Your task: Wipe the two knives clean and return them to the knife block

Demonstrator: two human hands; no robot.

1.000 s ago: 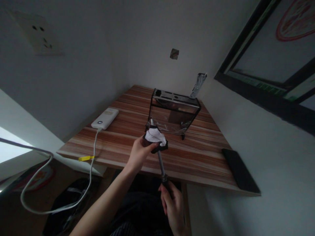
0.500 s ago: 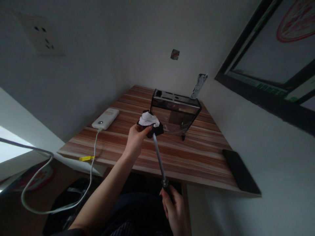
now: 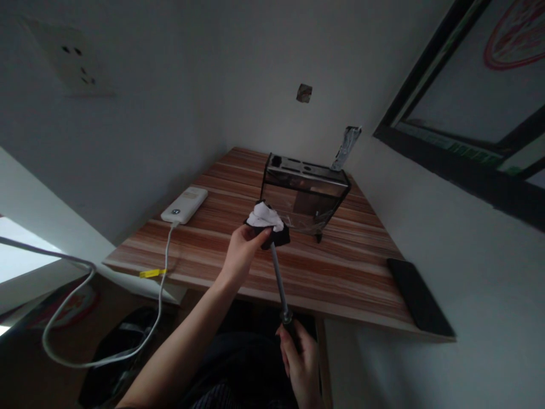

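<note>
In my right hand point(image 3: 301, 355) is a honing steel point(image 3: 279, 278), gripped by its dark handle, its thin metal rod slanting up and left above the table's front edge. My left hand point(image 3: 242, 250) pinches a black and white cloth point(image 3: 264, 217) round the far part of the rod. The rod's tip is hidden by the cloth. Behind the cloth stands a knife block point(image 3: 313, 180) with a slotted top and clear sides, and a plastic-wrapped handle point(image 3: 347, 146) sticks up from its right end.
A white power bank point(image 3: 185, 205) lies on the left of the wood-grain table point(image 3: 204, 244). Its white cable point(image 3: 162, 289) hangs over the front edge past a yellow tag point(image 3: 152, 274). At the right edge lies a black phone-like slab point(image 3: 420, 295). Walls rise behind and beside the table.
My left hand has slid the cloth down the rod, toward the handle, so less bare metal shows. The right hand has stayed nearly still. The whole view has shifted slightly.
</note>
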